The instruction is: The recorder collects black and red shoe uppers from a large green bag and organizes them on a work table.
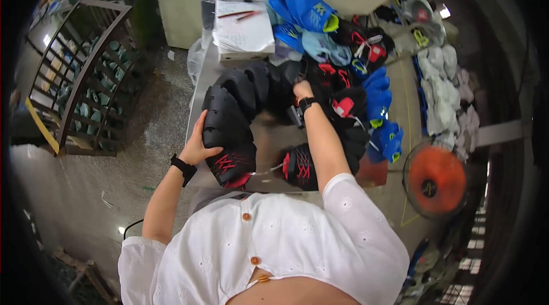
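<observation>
Tabletop (267, 139), white box (246, 43) beyond black uppers (227, 125)

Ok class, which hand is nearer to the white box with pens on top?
Right. The right hand is just below and right of the white box in the picture; the left hand is farther away, lower and left.

The head camera looks steeply down from the wearer's head, the white shirt (260, 248) close at six o'clock. The metal table (270, 133) lies near, mid-frame, the left hand (197, 142) at nine and the right hand (303, 91) at one. The wide fisheye reaches a farther slatted rack (86, 75) past nine and an orange fan (440, 176) past three.
</observation>
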The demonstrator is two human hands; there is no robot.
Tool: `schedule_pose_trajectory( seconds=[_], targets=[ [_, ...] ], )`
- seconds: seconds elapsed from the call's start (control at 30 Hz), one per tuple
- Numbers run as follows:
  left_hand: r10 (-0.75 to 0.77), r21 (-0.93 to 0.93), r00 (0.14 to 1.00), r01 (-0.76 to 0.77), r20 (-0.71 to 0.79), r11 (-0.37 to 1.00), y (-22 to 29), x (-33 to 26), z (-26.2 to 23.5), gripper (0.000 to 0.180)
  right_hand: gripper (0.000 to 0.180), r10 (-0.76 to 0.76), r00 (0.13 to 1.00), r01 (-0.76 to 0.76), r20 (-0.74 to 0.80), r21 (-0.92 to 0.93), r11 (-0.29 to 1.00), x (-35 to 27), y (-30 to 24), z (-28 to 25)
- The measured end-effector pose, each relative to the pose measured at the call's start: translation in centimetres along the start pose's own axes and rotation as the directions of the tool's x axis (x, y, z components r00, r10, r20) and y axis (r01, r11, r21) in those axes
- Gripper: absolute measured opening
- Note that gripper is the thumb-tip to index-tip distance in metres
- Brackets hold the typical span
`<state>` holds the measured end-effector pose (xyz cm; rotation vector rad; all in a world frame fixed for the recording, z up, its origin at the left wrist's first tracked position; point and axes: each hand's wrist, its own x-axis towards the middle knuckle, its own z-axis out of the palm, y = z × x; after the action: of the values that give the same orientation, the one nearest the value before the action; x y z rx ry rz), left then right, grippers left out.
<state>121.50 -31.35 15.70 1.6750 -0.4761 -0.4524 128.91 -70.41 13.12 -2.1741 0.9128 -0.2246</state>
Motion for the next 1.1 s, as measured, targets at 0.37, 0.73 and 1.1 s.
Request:
schedule_pose_trajectory(
  seconds=[0.37, 0.73, 1.1],
  targets=[
    [-0.022, -0.326, 0.994, 0.055, 0.102, 0.944, -1.9, 0.4, -3.4, 0.104, 0.032, -0.151, 0.931, 0.038, 0.332, 0.324, 0.945, -5.4, -4.9, -2.5],
    [-0.017, -0.041, 0.996, 0.021, 0.092, 0.999, -0.8, 0.8, -2.4, 0.108, 0.055, -0.247, 0.957, 0.157, 0.155, 0.44, 0.884, -5.4, -6.3, 1.6],
    [-0.24, -0.662, 0.97, 0.204, 0.037, 0.721, -2.8, -3.0, -1.9, 0.107, 0.046, -0.404, 0.878, 0.131, 0.256, 0.683, 0.719, -11.7, -6.6, 0.6]
  ],
)
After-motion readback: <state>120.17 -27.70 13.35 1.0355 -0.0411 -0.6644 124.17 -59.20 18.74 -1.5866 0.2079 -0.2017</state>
